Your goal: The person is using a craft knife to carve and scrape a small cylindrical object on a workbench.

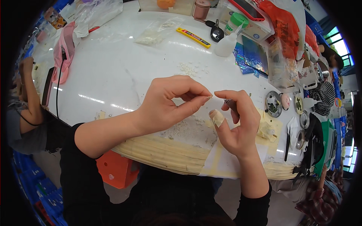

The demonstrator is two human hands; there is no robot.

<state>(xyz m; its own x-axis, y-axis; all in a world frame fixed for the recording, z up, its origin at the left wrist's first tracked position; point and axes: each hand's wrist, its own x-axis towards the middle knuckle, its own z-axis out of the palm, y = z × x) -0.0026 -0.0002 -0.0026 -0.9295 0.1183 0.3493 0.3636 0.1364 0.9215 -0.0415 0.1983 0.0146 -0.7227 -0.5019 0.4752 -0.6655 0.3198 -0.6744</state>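
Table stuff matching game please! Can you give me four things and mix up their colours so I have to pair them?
Things:
1. utility knife
2. squeeze bottle
3. basket
4. car key

Colours:
A. pink
B. black
C. yellow
D. white

Pairs: 1-C, 2-D, 3-A, 4-B

Left hand (166, 101) pinched, right hand (235, 122) curled, fingertips nearly meeting.

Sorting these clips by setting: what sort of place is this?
Probably a shared craft workbench: a white tabletop edged with masking tape, a yellow utility knife, a white squeeze bottle, and small round metal tins nearby.
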